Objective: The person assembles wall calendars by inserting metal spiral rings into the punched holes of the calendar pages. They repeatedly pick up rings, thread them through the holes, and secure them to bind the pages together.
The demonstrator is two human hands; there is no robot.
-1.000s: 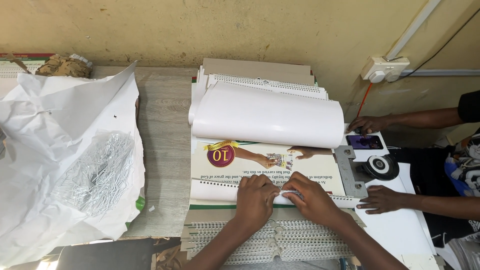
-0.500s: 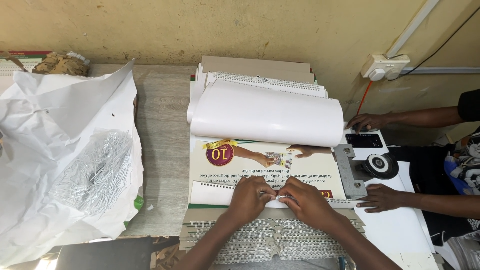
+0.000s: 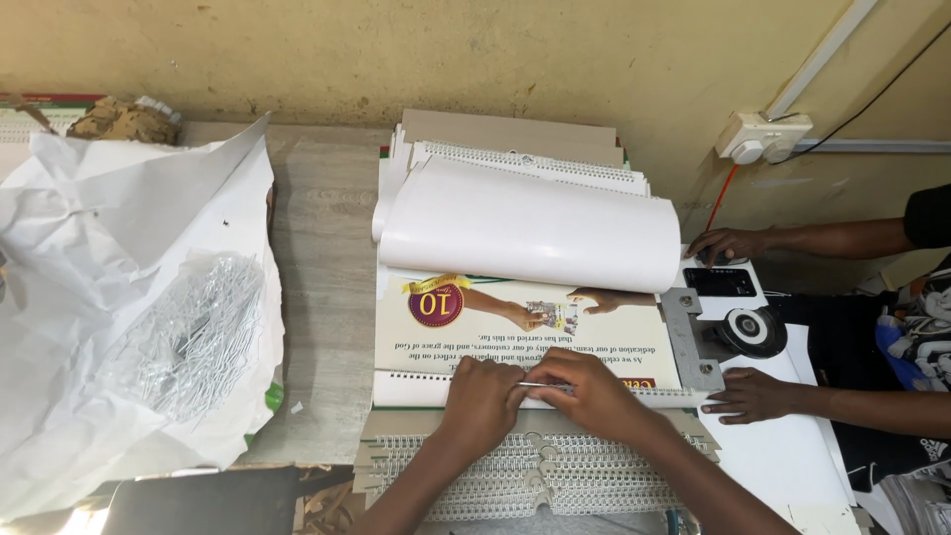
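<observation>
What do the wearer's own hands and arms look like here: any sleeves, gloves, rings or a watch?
Both the left hand and the right hand are bare, without gloves. The forearms are uncovered as far as the bottom edge of the picture, so no sleeve shows. No watch, ring or band shows on the parts in view.

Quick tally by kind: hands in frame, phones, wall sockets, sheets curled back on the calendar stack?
Hands: 4, the wearer's left hand and right hand on the wire binding, plus a co-worker's hands
Phones: 1
Wall sockets: 1
Curled-back sheets: 1
Total: 7
</observation>
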